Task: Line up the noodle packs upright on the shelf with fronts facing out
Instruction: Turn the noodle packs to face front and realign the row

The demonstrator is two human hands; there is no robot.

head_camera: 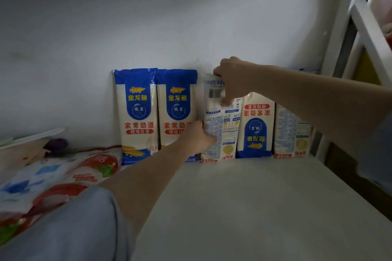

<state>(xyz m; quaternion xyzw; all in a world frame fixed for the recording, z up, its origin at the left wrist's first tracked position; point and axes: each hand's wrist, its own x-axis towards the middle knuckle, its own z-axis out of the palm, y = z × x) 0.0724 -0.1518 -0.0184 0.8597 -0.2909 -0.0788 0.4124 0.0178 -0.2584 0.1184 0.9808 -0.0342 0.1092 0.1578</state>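
So the pack being handled (214, 125) is the third one along the row, standing on the white shelf (244, 207) against the back wall (148, 23), with its back side showing: barcode up top and small print all down it. It looks upside down too, the number by the barcode reads flipped. The right hand (235, 79) grips its top end, fingers curled down over the front edge next to the barcode, thumb hidden behind. The left hand (200, 137) holds the lower left edge, fingers wrapped round the side of the pack, so the pack sits between both hands, top and bottom.

To its left two packs (136, 116) (177, 110) stand upright with blue fronts facing out, touching each other. To its right, a front-facing pack (255, 127) is upside down, and beyond that another pack (291, 131) shows its back.

Off to the left, some red and white bags (80, 174) lie flat on the shelf, and a white frame (364, 27) runs up the right side
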